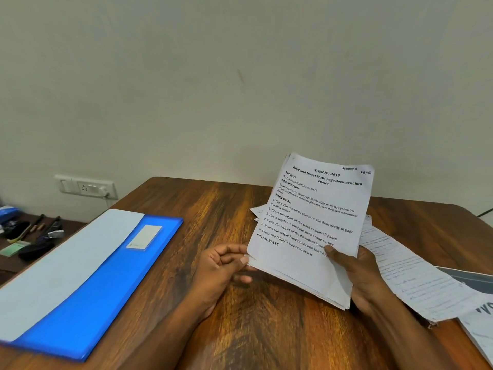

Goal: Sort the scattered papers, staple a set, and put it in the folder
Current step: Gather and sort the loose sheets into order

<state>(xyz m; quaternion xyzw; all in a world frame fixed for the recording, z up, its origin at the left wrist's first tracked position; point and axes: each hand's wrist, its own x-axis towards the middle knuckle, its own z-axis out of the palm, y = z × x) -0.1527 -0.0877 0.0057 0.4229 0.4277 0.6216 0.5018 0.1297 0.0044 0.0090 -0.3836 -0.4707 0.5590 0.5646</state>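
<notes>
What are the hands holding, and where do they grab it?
A stack of papers. The right hand grips its lower right edge, thumb on the top page; the left hand pinches its lower left corner.

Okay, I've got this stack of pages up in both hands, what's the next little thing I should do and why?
Probably tap the stack on the table to square it: its lower edges look fanned and uneven where the left hand pinches the corner and the right hand holds the side.
</notes>
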